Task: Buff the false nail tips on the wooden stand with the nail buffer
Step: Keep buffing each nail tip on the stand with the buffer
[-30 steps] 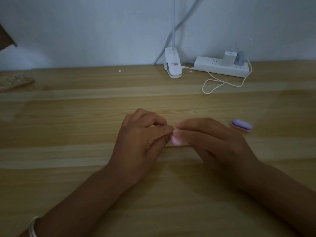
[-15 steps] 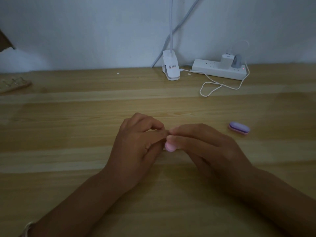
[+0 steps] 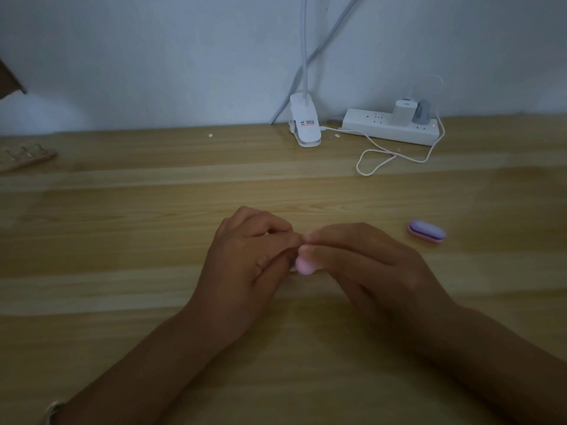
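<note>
The pale wooden stand (image 3: 27,157) with pegs lies far left on the table (image 3: 122,210), well apart from the hands. The left hand (image 3: 251,262) has curled fingers; what they pinch is hidden. Touching them, the small pink rounded nail buffer (image 3: 305,266) is pinched by the right hand (image 3: 362,265). In such dim light, I think the buffer can rub skin or slip out.

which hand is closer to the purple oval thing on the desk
Right. The right hand is beside the purple oval thing, not touching; the left hand is farther, beyond the right.
</note>
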Action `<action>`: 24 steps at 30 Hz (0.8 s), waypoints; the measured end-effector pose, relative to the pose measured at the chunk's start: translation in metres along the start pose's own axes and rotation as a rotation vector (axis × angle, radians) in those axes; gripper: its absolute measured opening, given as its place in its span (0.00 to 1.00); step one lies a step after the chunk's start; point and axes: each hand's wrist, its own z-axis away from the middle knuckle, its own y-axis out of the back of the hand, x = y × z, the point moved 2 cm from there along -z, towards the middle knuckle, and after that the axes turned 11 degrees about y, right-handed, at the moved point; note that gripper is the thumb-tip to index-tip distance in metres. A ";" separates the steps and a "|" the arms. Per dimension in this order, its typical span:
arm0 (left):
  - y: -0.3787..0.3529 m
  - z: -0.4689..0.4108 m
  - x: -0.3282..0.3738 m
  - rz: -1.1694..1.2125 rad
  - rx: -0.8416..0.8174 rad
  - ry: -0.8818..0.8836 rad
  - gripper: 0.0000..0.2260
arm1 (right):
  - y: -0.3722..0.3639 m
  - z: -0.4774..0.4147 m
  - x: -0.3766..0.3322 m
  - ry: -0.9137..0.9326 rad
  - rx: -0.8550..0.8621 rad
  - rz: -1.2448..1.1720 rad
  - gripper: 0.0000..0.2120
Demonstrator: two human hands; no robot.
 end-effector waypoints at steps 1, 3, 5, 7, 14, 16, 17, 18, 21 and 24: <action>0.000 0.000 0.000 0.008 -0.001 -0.005 0.13 | -0.002 0.000 -0.003 0.026 -0.005 -0.008 0.11; 0.000 0.000 0.000 0.021 0.000 0.011 0.12 | 0.002 0.001 0.002 0.027 -0.004 0.009 0.11; 0.000 0.000 0.001 0.038 0.005 0.037 0.10 | 0.006 0.000 0.009 -0.011 0.027 0.035 0.10; -0.002 0.000 0.001 0.054 0.001 0.027 0.11 | 0.003 -0.001 0.006 -0.006 0.042 0.014 0.10; -0.002 0.001 0.001 0.095 -0.021 0.067 0.10 | 0.006 0.002 0.004 -0.026 0.042 -0.002 0.10; -0.003 0.001 0.000 0.122 -0.028 0.058 0.11 | 0.001 0.001 -0.004 0.010 0.042 -0.027 0.10; -0.003 0.001 0.000 0.133 -0.025 0.066 0.10 | 0.001 0.001 -0.004 0.020 0.037 -0.024 0.10; -0.003 0.001 0.000 0.142 -0.019 0.084 0.09 | 0.003 0.001 -0.001 0.009 0.031 -0.012 0.10; -0.003 0.002 0.000 0.168 -0.012 0.135 0.07 | 0.009 0.000 0.006 -0.039 0.039 0.013 0.10; -0.003 0.001 0.000 0.148 -0.021 0.114 0.08 | 0.000 0.001 -0.002 0.012 0.050 -0.028 0.10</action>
